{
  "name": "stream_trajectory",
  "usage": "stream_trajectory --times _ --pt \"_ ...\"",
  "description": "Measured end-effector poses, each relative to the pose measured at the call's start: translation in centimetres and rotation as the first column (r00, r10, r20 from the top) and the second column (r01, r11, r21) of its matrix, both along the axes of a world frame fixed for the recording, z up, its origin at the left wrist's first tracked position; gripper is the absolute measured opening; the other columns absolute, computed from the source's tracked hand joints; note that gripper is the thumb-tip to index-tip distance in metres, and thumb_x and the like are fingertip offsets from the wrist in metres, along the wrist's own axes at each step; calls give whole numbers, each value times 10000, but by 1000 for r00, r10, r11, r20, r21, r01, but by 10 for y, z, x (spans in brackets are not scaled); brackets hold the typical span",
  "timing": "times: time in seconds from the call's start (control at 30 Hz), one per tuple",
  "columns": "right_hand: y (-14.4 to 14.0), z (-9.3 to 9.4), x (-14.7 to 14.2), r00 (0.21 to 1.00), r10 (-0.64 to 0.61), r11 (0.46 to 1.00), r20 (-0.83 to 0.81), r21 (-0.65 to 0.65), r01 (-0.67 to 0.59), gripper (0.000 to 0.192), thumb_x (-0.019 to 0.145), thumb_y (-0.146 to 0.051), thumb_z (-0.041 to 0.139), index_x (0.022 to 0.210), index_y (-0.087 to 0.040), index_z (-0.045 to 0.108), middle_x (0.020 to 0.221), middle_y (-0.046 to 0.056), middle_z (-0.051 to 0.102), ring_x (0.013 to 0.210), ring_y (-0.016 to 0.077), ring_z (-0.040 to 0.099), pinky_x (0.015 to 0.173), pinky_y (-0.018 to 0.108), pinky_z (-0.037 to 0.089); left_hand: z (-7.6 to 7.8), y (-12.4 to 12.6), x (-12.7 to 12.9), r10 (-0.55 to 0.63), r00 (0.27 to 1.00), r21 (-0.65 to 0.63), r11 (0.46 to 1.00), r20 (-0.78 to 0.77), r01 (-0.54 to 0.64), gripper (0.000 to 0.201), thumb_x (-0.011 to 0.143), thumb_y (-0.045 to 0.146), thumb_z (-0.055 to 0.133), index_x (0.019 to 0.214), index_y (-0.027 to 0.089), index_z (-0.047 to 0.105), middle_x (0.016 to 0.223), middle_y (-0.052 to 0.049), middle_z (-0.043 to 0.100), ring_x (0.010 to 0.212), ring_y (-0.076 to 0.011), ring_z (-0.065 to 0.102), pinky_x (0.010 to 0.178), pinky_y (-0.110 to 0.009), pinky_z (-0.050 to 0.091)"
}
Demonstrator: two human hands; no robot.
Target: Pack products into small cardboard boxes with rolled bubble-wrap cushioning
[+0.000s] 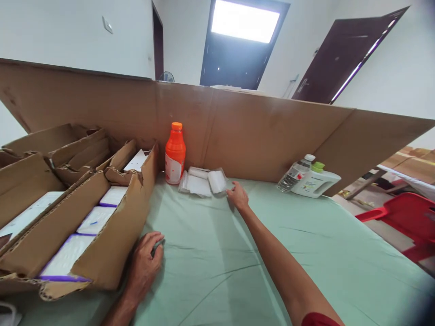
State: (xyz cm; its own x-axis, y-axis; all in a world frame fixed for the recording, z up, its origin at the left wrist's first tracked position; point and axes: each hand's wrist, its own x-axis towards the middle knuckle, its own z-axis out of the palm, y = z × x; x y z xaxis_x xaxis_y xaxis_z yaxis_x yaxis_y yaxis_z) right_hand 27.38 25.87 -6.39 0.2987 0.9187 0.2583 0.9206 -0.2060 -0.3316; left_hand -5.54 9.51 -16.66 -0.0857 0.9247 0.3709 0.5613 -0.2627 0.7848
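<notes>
My left hand rests on the green cloth beside the cardboard boxes. Its thumb and fingers are closed around a small dark grey object, mostly hidden by the hand. My right hand is stretched far forward, its fingertips at the near right edge of a white packet in clear plastic. Its fingers look pinched at the plastic, with one finger pointing out. Left of that packet lie more plastic-wrapped white packets. Close behind them stands an orange bottle with a white label.
Cardboard boxes at left hold white packs with purple edges and papers. A cardboard wall closes off the back of the green table. A clear bottle and white jug stand back right, near a red chair.
</notes>
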Motion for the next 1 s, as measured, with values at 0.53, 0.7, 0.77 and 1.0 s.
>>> stream_trajectory --times 0.53,0.7,0.77,1.0 --pt "11 77 -89 850 440 893 291 -39 -449 347 885 -238 482 1107 -255 748 1265 107 698 1144 301 657 967 467 507 19 6 11 35 999 2 999 31 -36 275 732 48 490 888 193 664 985 -74 684 972 -217 631 901 -363 512" --pt "10 141 -241 598 759 597 258 93 -797 330 902 -231 499 1134 -235 735 1230 60 714 1126 222 650 1005 336 478 15 7 12 19 997 3 1000 80 -20 286 715 17 498 884 209 627 983 -65 669 973 -216 610 889 -349 495" --pt "21 157 -306 530 793 550 301 21 -835 372 935 -228 491 1254 -207 680 1302 62 680 1154 207 637 1015 313 462 14 9 10 12 996 0 1000 93 -12 286 704 7 506 872 212 614 988 -63 667 974 -215 607 891 -346 490" --pt "81 150 -438 387 887 455 252 -337 -824 280 808 -219 756 1086 -194 744 955 11 758 882 198 704 832 306 544 15 12 8 -7 994 -27 1000 109 10 302 709 -7 502 901 202 604 1001 -91 657 990 -236 590 894 -369 493"
